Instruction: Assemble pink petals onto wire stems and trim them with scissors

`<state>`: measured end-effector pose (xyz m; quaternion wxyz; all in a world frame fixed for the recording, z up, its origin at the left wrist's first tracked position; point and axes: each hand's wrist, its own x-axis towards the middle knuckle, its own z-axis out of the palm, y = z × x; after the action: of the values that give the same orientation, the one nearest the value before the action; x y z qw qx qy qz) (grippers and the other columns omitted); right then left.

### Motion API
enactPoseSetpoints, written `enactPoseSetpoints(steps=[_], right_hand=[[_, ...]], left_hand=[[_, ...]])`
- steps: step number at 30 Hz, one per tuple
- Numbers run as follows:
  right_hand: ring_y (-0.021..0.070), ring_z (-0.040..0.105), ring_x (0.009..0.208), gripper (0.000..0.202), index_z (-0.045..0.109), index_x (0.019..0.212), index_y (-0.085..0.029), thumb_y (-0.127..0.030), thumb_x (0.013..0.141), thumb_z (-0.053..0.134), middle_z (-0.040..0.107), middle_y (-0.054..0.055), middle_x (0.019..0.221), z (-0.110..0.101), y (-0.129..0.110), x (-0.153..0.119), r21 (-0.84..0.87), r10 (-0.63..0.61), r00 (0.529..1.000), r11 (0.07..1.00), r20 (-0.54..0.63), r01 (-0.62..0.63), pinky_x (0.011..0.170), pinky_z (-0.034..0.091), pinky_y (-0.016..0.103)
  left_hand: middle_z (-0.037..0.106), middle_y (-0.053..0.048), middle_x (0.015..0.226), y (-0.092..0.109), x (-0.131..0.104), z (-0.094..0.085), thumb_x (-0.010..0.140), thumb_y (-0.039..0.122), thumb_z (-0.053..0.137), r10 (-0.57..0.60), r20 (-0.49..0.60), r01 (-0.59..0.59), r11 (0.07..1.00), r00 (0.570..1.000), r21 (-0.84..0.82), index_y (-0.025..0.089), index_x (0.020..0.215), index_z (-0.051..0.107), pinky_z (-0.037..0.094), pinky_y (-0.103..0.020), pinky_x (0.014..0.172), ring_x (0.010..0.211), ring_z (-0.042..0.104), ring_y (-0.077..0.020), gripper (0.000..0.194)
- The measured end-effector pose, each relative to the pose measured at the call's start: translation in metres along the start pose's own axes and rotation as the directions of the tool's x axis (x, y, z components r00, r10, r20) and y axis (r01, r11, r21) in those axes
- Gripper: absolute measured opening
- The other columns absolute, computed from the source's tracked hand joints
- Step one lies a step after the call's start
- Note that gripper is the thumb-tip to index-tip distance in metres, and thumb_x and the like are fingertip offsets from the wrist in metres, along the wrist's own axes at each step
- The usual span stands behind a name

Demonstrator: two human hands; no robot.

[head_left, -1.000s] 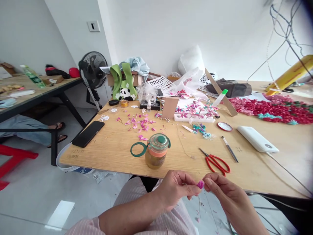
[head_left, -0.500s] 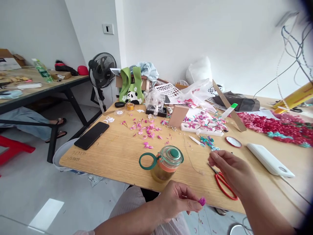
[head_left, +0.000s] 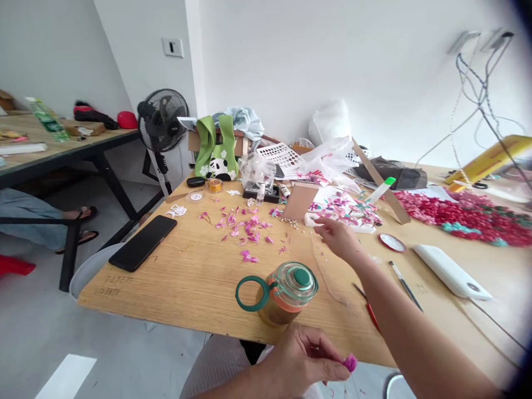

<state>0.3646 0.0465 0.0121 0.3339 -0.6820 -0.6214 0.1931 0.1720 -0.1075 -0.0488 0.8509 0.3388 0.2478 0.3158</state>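
Note:
Just beyond the table's front edge, my left hand (head_left: 310, 354) pinches a small bright magenta petal bud (head_left: 350, 363) between thumb and fingertips. My right hand (head_left: 336, 235) is stretched far out over the table, fingers extended, beside a cluster of small pearly beads (head_left: 291, 223) and a white foam block (head_left: 366, 227) bearing pink flowers. I see nothing held in it. Loose pink petals (head_left: 249, 227) lie scattered to its left. Scissors with red handles (head_left: 372, 316) are partly hidden under my right forearm.
A lidded drinking bottle (head_left: 291, 293) stands close to my left hand. A black phone (head_left: 143, 243) lies at the left edge. On the right are a white device (head_left: 451, 271), a dark pen-like tool (head_left: 405, 285) and heaped red flowers (head_left: 477, 216). A cardboard piece (head_left: 301, 202) stands near the beads.
My right hand has moved from above the scissors forward and left to the beads, its fingers reaching out from a pinch. My left hand keeps hold of the magenta bud. The view has shifted slightly.

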Motion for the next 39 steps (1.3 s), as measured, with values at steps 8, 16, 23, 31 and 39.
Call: enactPoseSetpoints(steps=[8, 16, 23, 31, 39], right_hand=[[0.0249, 0.063, 0.063, 0.030, 0.069, 0.089, -0.022, -0.045, 0.079, 0.053, 0.071, 0.008, 0.076, -0.081, 0.099, -0.152, -0.405, 0.207, 0.975, 0.887, -0.083, -0.223, 0.059, 0.047, 0.037], [0.0280, 0.056, 0.084, 0.033, 0.063, 0.103, -0.015, -0.027, 0.091, 0.035, 0.064, 0.015, 0.090, -0.037, 0.104, -0.186, -0.738, -0.084, 0.996, 0.674, -0.039, 0.028, 0.077, 0.044, 0.041], [0.0302, 0.057, 0.085, 0.033, 0.062, 0.094, -0.012, -0.026, 0.090, 0.033, 0.061, 0.017, 0.086, -0.037, 0.109, -0.184, -0.668, 0.027, 0.998, 0.742, -0.062, -0.062, 0.073, 0.045, 0.040], [0.0217, 0.060, 0.084, 0.025, 0.052, 0.103, -0.022, -0.041, 0.091, 0.040, 0.064, 0.008, 0.092, -0.044, 0.066, -0.242, 0.099, 0.186, 0.982, 0.977, 0.025, -0.188, 0.073, 0.048, 0.034], [0.0153, 0.047, 0.065, 0.027, 0.055, 0.084, -0.021, -0.048, 0.085, 0.052, 0.052, 0.002, 0.073, -0.022, 0.007, -0.281, 0.477, 0.221, 0.922, 0.803, 0.319, -0.357, 0.057, 0.042, 0.026]], left_hand=[[0.064, -0.004, 0.062, -0.005, 0.009, 0.006, 0.056, 0.029, 0.082, -0.040, -0.001, 0.040, 0.994, 0.999, -0.100, 0.011, 0.062, 0.068, 0.040, -0.022, 0.045, 0.048, 0.050, -0.0086, 0.024], [0.064, -0.006, 0.064, -0.006, 0.007, 0.019, 0.056, 0.031, 0.082, -0.091, -0.050, 0.078, 0.974, 0.995, -0.215, 0.008, 0.068, 0.067, 0.045, -0.023, 0.051, 0.056, 0.059, -0.0127, 0.030], [0.066, -0.005, 0.066, -0.006, 0.003, 0.022, 0.060, 0.023, 0.080, -0.021, -0.116, -0.014, 0.955, 0.993, -0.295, 0.008, 0.072, 0.067, 0.047, -0.021, 0.055, 0.058, 0.061, -0.0104, 0.023], [0.064, -0.004, 0.067, -0.009, 0.006, 0.019, 0.062, 0.029, 0.079, -0.025, -0.125, -0.009, 0.963, 0.992, -0.269, 0.010, 0.071, 0.064, 0.046, -0.020, 0.047, 0.057, 0.061, -0.0115, 0.025], [0.064, -0.003, 0.067, -0.011, 0.006, 0.018, 0.064, 0.028, 0.077, 0.050, -0.153, -0.078, 0.979, 0.987, -0.188, 0.011, 0.074, 0.063, 0.047, -0.021, 0.049, 0.060, 0.060, -0.0121, 0.024]])
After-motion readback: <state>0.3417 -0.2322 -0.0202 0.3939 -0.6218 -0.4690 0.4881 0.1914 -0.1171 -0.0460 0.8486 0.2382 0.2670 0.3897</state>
